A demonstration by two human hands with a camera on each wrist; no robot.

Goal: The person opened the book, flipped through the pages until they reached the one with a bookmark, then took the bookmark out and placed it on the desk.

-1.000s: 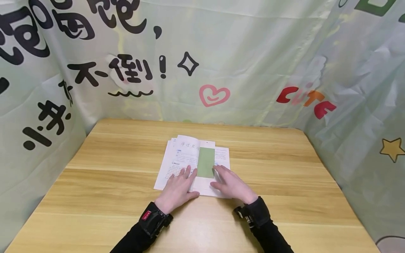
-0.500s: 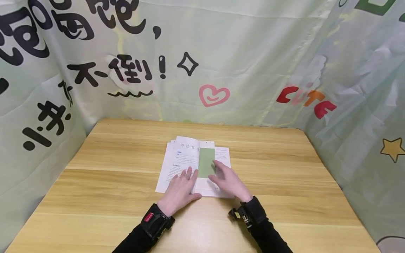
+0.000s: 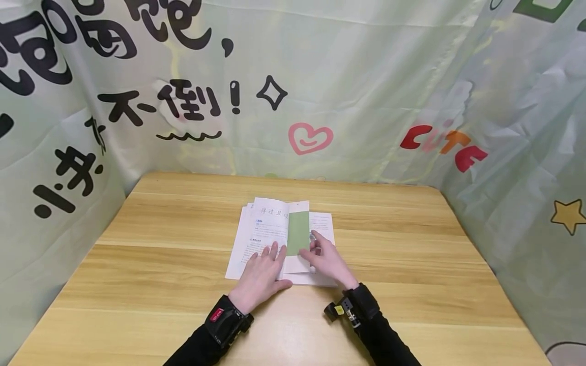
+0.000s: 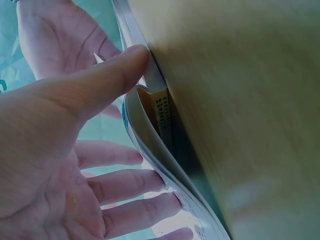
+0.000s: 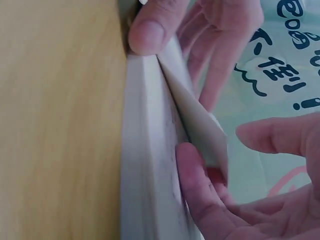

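An open book point(image 3: 265, 229) lies on the table, with Chinese writing on its left page. Over its right side stands a leaf with a green panel point(image 3: 298, 234), its free edge raised from the pages below. My left hand point(image 3: 258, 277) rests on the left page, fingers spread and thumb across the book's lower middle. At the leaf's right edge is my right hand point(image 3: 328, 260). In the right wrist view, its fingers point(image 5: 192, 167) reach behind the raised leaf point(image 5: 205, 132), while the thumb is held apart from it. The book's spine shows from below in the left wrist view.
The wooden table point(image 3: 160, 274) extends around the book on all sides. A pale green cloth point(image 3: 366, 91) with printed characters and drawings hangs behind the table and along both sides. Black wrist cameras point(image 3: 224, 323) are strapped over the sleeves.
My right hand has shifted slightly left, and its fingers have moved in behind the leaf. The green-panelled leaf's edge has risen off the page below. My left hand has barely moved.
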